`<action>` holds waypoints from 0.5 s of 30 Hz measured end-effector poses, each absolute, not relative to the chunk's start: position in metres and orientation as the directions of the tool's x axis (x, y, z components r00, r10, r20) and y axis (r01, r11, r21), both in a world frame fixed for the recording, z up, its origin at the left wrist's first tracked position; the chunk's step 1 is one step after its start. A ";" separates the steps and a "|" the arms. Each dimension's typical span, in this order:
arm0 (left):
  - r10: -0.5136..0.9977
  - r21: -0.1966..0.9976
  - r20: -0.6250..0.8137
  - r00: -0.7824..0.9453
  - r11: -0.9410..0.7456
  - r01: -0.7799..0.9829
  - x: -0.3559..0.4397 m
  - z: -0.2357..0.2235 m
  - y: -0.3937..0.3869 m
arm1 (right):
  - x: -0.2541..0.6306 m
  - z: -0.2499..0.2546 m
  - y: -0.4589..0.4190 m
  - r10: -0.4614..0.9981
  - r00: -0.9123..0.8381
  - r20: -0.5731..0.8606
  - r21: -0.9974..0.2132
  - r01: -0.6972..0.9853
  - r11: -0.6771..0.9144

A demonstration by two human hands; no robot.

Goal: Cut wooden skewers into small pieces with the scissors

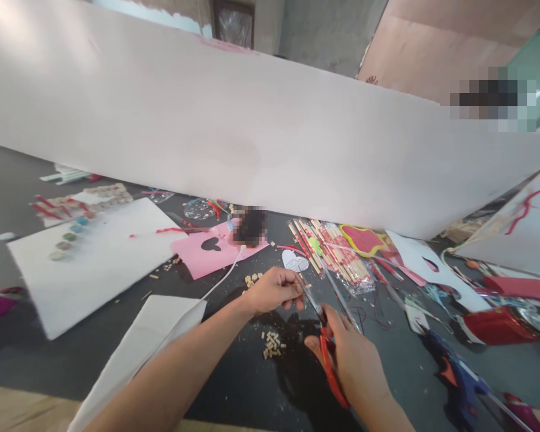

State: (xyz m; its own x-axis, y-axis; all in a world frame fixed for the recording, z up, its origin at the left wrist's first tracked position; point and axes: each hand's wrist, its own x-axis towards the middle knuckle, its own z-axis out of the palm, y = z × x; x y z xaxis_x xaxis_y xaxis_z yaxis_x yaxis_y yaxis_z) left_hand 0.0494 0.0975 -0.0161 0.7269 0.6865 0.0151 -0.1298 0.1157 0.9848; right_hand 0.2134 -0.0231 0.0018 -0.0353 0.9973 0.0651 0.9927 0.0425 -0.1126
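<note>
My right hand (353, 354) is wrapped round the red handles of a pair of scissors (328, 366), whose metal blades point up toward my left hand. My left hand (276, 292) is closed in a pinch at the blade tips. A short bit of pale wooden stick (308, 287) shows at its fingertips; the rest of it is hidden by the fingers. Below, on the dark table, lies a small pile of short cut stick pieces (273, 345). More cut pieces (253, 279) sit just beyond my left wrist.
Wrapped chopsticks (342, 258) and a white paper heart (295, 261) lie ahead. A blue glue gun (459, 378) and a red can (504, 325) stand to the right. Pink paper (193, 255) and a white board (117, 252) lie left. A tall white panel (234, 120) spans the back.
</note>
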 end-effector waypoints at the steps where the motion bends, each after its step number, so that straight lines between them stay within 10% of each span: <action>1: 0.682 0.984 0.016 0.732 0.118 -0.131 0.050 -0.016 0.097 | 0.213 -0.001 -0.023 0.996 -0.047 0.080 -0.101 0.993 0.055; 9: 0.690 0.984 -0.013 0.723 0.136 -0.112 0.051 -0.017 0.097 | 0.214 -0.009 -0.022 0.985 -0.077 0.152 -0.019 0.997 0.080; 15: 0.736 0.981 -0.018 0.676 0.143 -0.130 0.055 -0.019 0.096 | 0.216 0.007 -0.022 1.000 -0.006 0.024 -0.197 0.980 0.011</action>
